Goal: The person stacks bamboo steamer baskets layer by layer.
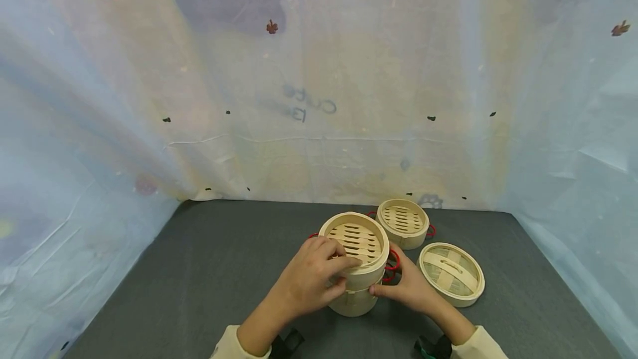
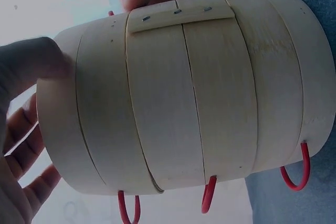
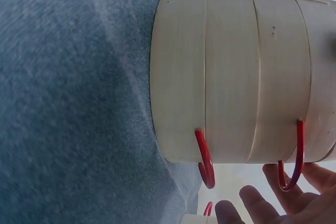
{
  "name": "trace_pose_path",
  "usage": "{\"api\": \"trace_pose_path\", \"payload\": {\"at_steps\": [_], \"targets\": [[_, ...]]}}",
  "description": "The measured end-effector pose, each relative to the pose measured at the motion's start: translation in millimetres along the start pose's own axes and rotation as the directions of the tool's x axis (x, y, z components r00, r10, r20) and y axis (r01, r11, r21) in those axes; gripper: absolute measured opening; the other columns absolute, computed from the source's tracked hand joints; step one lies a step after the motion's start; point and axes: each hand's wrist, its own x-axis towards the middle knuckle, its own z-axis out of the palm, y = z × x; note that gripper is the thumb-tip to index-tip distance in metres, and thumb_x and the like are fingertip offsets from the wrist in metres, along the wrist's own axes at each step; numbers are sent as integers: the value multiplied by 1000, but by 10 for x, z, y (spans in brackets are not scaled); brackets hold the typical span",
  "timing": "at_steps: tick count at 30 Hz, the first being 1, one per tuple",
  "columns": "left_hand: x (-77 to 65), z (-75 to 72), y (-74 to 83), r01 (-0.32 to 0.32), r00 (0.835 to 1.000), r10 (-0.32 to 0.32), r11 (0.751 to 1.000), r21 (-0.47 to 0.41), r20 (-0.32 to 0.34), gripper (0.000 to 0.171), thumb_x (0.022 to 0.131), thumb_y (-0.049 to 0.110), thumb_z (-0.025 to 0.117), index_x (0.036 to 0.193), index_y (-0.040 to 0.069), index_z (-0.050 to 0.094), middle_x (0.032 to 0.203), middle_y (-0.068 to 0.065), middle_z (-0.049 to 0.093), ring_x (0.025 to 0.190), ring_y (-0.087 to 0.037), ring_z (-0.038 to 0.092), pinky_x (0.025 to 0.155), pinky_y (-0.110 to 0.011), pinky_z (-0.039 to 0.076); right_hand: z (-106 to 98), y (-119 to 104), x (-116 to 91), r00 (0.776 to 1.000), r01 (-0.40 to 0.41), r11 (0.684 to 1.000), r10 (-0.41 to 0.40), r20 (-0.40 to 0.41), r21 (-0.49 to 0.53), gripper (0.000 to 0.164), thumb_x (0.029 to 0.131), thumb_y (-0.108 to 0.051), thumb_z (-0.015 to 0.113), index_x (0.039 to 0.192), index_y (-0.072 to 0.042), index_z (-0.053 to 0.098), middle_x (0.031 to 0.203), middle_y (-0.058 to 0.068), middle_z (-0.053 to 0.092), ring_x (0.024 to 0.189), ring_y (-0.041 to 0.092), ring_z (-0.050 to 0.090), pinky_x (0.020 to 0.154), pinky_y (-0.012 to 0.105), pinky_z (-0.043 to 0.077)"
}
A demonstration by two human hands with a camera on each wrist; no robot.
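A stack of round bamboo steamer baskets (image 1: 353, 280) with red side handles stands upright on the table. The uppermost basket has a slatted floor (image 1: 355, 241). My left hand (image 1: 315, 275) grips that basket at its near left rim, fingers over the edge and thumb on the outer wall. At the stack's right side, my right hand (image 1: 406, 281) holds the wall, its thumb in front and its fingers behind the red handles (image 1: 393, 260). Right-hand fingertips (image 3: 257, 205) show beside a red handle (image 3: 294, 156) in the right wrist view. The stack wall (image 2: 163, 98) fills the left wrist view.
Behind the stack to the right sits another slatted steamer basket (image 1: 402, 223) with red handles. A woven bamboo lid (image 1: 451, 273) with a strap handle lies right of my right hand. The dark grey table (image 1: 224, 270) ends at hanging pale sheets (image 1: 324, 165).
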Motion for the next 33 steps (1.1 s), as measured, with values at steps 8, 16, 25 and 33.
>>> {"api": "trace_pose_path", "payload": {"at_steps": [8,16,25,33], "targets": [[-81,-14,-75,158,984,-165,983,-92,-65,68,64,45,82,126,24,61,116,3,54,99,-13,49,83,-39,44,-67,-19,-30,999,48,991,-49,-10,-127,102,70,-22,86,151,-22,24,149,18,36,131,48,39,90,62,43],[-170,-5,-167,285,951,-302,941,-181,-73,98,62,54,81,144,19,41,135,-2,48,120,-22,46,92,-49,44,-207,-86,-134,1000,17,987,-18,-2,-159,93,73,-19,84,149,-24,29,147,16,40,127,46,43,86,60,44],[-256,14,-216,382,913,-407,883,-274,-40,103,64,51,83,148,22,32,145,-1,42,128,-26,43,91,-51,47,-471,-170,-141,994,56,929,-87,-68,-365,66,79,-24,80,137,-15,49,131,2,57,116,25,55,81,47,49],[-303,43,-252,490,858,-509,774,-401,65,102,65,48,83,149,29,29,144,0,43,126,-24,46,91,-52,47,-658,-247,-44,968,100,819,-211,-135,-564,48,80,-16,76,125,-12,59,122,5,62,110,29,58,84,53,48]]}}
